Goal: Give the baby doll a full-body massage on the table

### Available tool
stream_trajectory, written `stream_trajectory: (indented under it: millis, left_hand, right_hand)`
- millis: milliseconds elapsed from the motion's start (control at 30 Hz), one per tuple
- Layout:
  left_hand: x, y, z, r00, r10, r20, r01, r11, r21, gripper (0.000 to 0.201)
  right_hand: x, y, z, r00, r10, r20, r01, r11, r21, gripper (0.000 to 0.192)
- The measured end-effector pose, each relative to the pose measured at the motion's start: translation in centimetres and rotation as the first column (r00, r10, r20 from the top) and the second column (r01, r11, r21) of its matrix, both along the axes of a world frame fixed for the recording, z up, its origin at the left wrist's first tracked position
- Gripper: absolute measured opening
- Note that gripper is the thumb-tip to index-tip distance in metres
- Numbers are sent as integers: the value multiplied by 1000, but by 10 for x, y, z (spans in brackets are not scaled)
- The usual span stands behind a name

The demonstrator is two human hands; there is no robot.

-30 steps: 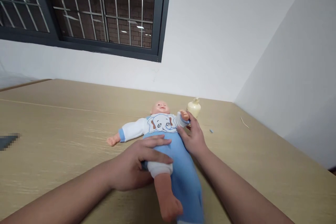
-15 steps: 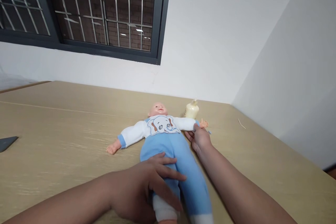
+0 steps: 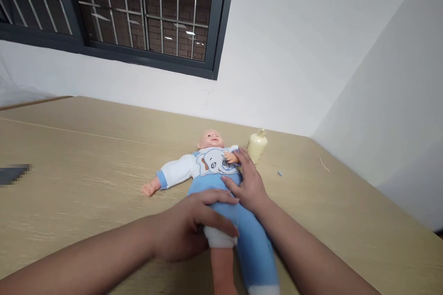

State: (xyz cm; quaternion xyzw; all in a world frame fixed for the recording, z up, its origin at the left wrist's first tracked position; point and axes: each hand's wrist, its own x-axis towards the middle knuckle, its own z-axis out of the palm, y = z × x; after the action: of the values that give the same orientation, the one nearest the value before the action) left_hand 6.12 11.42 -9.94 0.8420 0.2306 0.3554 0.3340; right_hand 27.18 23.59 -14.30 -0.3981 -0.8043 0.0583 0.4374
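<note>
A baby doll [image 3: 254, 239] lies on its back, dressed in a white and light blue outfit with an elephant face on the chest. My left hand [image 3: 197, 221] wraps round the doll's leg on the left, just above the white cuff; the bare foot [image 3: 221, 262] sticks out below it. At the doll's side, my right hand [image 3: 251, 184] holds the bent arm against the chest, thumb on the blue belly. That arm's small doll hand [image 3: 231, 157] rests on the elephant print, its sleeve mostly hidden. The other doll arm [image 3: 178, 173] stretches out to the left.
A cream pump bottle [image 3: 256, 145] stands just beyond my right hand on the wooden tabletop [image 3: 104, 161]. A small blue scrap [image 3: 279, 173] and a thin pale strip [image 3: 324, 164] lie to the right. A dark flat object [image 3: 14, 174] is at the left edge.
The doll's arm on the right has swung inward from outstretched to folded over the chest, moved by my right hand. My left hand has shifted slightly up, and the doll's foot now shows more.
</note>
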Motion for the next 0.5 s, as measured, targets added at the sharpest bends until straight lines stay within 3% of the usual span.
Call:
stream_trajectory:
  millis: [300, 500]
  left_hand:
    - [-23, 34, -5, 972, 233, -11, -232, 972, 38, 39]
    - [-30, 46, -10, 951, 303, -56, -300, 952, 59, 48]
  right_hand:
    - [4, -2, 5, 928, 174, 330, -204, 977, 59, 66]
    - [3, -1, 8, 896, 186, 403, -225, 973, 51, 63]
